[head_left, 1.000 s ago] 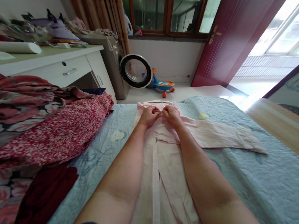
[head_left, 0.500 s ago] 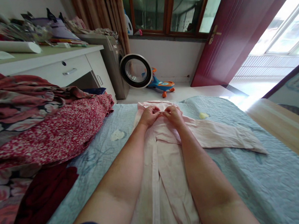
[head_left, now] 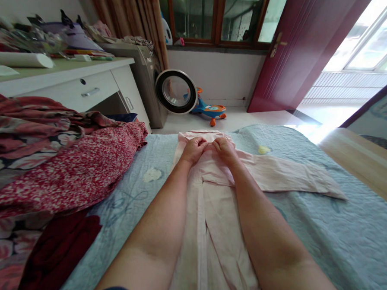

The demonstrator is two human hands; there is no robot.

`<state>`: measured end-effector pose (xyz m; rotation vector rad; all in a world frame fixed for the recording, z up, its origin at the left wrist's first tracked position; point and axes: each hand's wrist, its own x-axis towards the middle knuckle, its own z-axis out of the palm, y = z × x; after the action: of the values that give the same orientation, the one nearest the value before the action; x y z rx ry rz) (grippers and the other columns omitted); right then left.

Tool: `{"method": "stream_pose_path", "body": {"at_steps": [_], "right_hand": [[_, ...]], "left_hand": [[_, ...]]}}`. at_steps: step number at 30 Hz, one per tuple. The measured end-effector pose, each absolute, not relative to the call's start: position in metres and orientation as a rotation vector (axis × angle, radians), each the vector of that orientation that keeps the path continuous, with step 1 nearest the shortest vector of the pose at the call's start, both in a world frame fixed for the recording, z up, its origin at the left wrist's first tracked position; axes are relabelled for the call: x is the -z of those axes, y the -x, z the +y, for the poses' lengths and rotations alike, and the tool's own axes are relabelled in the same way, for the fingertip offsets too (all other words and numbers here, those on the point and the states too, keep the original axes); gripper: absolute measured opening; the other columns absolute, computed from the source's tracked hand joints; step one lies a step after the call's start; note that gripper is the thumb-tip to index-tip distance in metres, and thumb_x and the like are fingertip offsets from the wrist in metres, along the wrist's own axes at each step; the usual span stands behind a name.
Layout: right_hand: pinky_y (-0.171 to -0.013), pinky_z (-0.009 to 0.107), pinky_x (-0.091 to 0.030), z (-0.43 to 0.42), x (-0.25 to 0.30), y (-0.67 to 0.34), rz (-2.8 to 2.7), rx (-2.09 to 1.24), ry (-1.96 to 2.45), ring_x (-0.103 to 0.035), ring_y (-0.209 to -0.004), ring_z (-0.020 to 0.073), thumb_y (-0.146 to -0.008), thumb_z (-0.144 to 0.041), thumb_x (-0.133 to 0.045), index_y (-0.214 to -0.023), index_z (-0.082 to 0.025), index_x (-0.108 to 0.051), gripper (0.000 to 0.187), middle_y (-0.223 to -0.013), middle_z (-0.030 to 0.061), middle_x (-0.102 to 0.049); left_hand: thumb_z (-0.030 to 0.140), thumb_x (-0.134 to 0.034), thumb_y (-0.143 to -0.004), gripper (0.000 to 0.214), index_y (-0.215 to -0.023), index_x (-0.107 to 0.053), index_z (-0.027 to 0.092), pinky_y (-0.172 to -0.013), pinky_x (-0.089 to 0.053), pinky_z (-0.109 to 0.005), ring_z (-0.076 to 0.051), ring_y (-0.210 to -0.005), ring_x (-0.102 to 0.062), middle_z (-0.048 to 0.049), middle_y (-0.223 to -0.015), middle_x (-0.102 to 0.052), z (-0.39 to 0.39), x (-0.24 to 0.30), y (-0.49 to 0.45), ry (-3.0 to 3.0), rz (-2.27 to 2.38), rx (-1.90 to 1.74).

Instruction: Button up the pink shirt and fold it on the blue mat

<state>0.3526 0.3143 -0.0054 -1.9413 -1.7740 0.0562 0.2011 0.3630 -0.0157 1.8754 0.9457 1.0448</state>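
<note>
A pale pink shirt point(head_left: 213, 213) lies flat on the light blue quilt point(head_left: 347, 232), its collar end toward the foot of the bed and one sleeve spread out to the right. My left hand point(head_left: 193, 149) and my right hand point(head_left: 224, 148) meet at the shirt's top near the collar. Both have their fingers curled and pinched on the pink cloth there, knuckles almost touching. What exactly the fingertips hold is too small to see.
A heap of red floral clothes point(head_left: 52, 169) and a dark red garment point(head_left: 56, 251) lie on the bed's left. Behind stand a white desk point(head_left: 80, 84), a washing machine point(head_left: 154, 86) with its round door open, a toy car point(head_left: 209, 109), and a dark red door point(head_left: 301, 44).
The two hands have made only small finger movements at the collar, drawing slightly closer together. The shirt and everything else stay in place.
</note>
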Motion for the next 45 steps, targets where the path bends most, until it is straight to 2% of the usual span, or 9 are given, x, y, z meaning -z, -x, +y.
{"method": "stream_pose_path", "body": {"at_steps": [6, 14, 26, 32, 39, 42, 45], "right_hand": [[-0.081, 0.031, -0.038, 0.315, 0.008, -0.341, -1.742, -0.102, 1.833, -0.057, -0.092, 0.0206, -0.086, -0.026, -0.052, -0.092, -0.02, -0.07, 0.02, -0.093, 0.0054, -0.069], [-0.08, 0.033, -0.037, 0.31, 0.008, -0.335, -1.644, -0.028, 1.912, -0.055, -0.089, 0.0218, -0.079, -0.029, -0.055, -0.08, -0.022, -0.068, 0.016, -0.086, 0.004, -0.067], [-0.081, 0.034, -0.038, 0.302, 0.006, -0.355, -1.599, -0.052, 2.045, -0.058, -0.097, 0.024, -0.081, -0.032, -0.051, -0.083, -0.027, -0.078, 0.027, -0.09, 0.0042, -0.072], [-0.078, 0.036, -0.038, 0.299, 0.006, -0.364, -1.515, -0.035, 2.151, -0.058, -0.096, 0.0273, -0.08, -0.03, -0.05, -0.083, -0.027, -0.079, 0.03, -0.09, 0.007, -0.073], [-0.076, 0.035, -0.039, 0.296, 0.006, -0.373, -1.391, -0.059, 2.221, -0.06, -0.091, 0.0264, -0.077, -0.021, -0.05, -0.08, -0.024, -0.077, 0.028, -0.086, 0.0089, -0.073], [-0.079, 0.034, -0.04, 0.298, 0.006, -0.373, -1.465, -0.06, 2.141, -0.06, -0.092, 0.0254, -0.075, -0.02, -0.053, -0.087, -0.023, -0.076, 0.026, -0.088, 0.0072, -0.073], [-0.083, 0.034, -0.04, 0.303, 0.008, -0.365, -1.572, -0.083, 1.988, -0.059, -0.095, 0.0234, -0.078, -0.027, -0.058, -0.093, -0.025, -0.075, 0.023, -0.091, 0.0035, -0.073]], "left_hand": [[0.032, -0.058, -0.078, 0.017, -0.074, -0.063, 0.016, -0.063, -0.042, -0.023, -0.013, -0.065, -0.05, 0.0013, -0.068, -0.06, 0.36, 0.012, -0.2, -1.836, 0.882, -1.031], [0.027, -0.058, -0.077, 0.013, -0.071, -0.061, 0.016, -0.059, -0.041, -0.022, -0.012, -0.063, -0.049, 0.0022, -0.065, -0.058, 0.356, 0.013, -0.202, -1.851, 0.838, -1.025], [0.025, -0.057, -0.078, 0.012, -0.072, -0.062, 0.017, -0.063, -0.043, -0.023, -0.013, -0.065, -0.051, 0.0023, -0.068, -0.059, 0.358, 0.013, -0.203, -1.887, 0.901, -1.032], [0.027, -0.057, -0.08, 0.013, -0.072, -0.061, 0.017, -0.066, -0.044, -0.024, -0.013, -0.069, -0.053, 0.0015, -0.069, -0.06, 0.362, 0.016, -0.201, -1.917, 0.937, -1.058], [0.025, -0.058, -0.08, 0.011, -0.074, -0.061, 0.017, -0.069, -0.045, -0.024, -0.014, -0.072, -0.056, 0.0006, -0.072, -0.062, 0.364, 0.016, -0.201, -1.913, 0.974, -1.078], [0.024, -0.06, -0.078, 0.009, -0.074, -0.061, 0.017, -0.07, -0.046, -0.025, -0.014, -0.072, -0.056, 0.0005, -0.073, -0.062, 0.363, 0.015, -0.203, -1.894, 0.964, -1.075], [0.024, -0.063, -0.075, 0.008, -0.074, -0.059, 0.017, -0.068, -0.046, -0.024, -0.014, -0.07, -0.056, 0.0011, -0.073, -0.062, 0.361, 0.016, -0.204, -1.878, 0.936, -1.071]]}}
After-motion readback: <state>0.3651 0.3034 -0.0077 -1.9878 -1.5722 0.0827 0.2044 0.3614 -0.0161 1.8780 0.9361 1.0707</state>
